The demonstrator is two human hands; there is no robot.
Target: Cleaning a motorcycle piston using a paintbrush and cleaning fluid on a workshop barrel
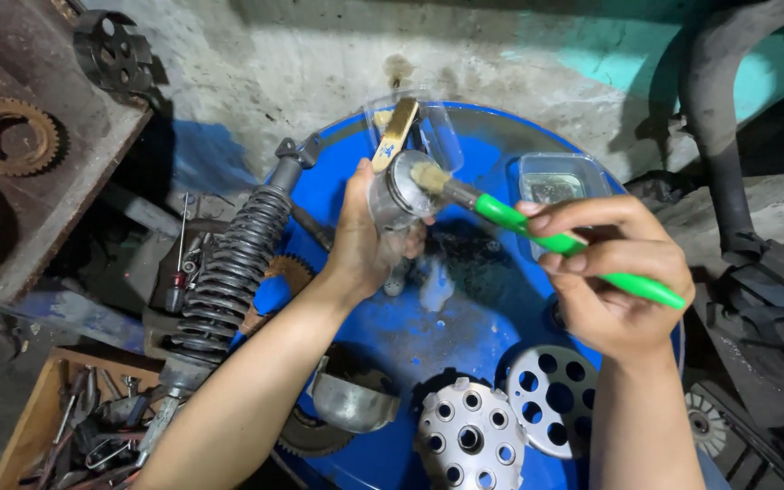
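You're mid-scrub: left hand (365, 240) grips the metal part (403, 189) at frame centre, right hand (614, 272) clamps the green brush (537, 231), bristles on it. Next, I judge, rotate the part for uncleaned faces

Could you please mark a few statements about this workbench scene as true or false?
1. The right hand holds a green-handled brush. True.
2. The brush bristles touch the metal cylinder part held in the left hand. True.
3. The work surface is a red drum top. False: the drum top is blue.
4. The shock absorber spring lies right of the hands. False: it lies to the left.
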